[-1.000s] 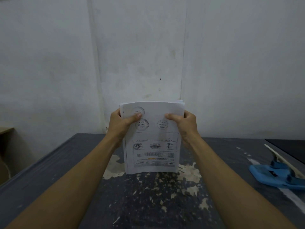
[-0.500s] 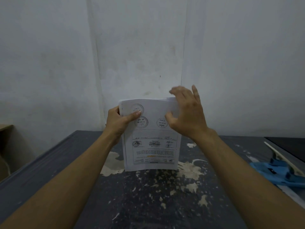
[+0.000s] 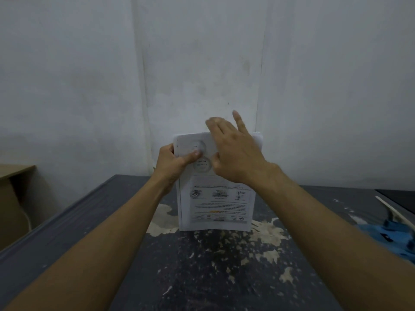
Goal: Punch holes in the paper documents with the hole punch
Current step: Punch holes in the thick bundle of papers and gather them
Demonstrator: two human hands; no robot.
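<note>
Paper stack upright on the table, one hand gripping, one hand flat on top.

Left hand (image 3: 174, 162) pinches the paper stack (image 3: 215, 198) at its upper left edge, thumb clamped across the front; right hand (image 3: 233, 153) lies over the top edge, fingers straight and spread. Stack's bottom edge meets the dark table (image 3: 202, 277); blue hole punch (image 3: 390, 234) sits well right of the fingers.

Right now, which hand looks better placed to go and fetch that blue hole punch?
The right hand, probably. Its fingers are spread loose over the paper stack, gripping nothing, and the hole punch lies on the table's right side. The left hand grips the stack upright.
</note>
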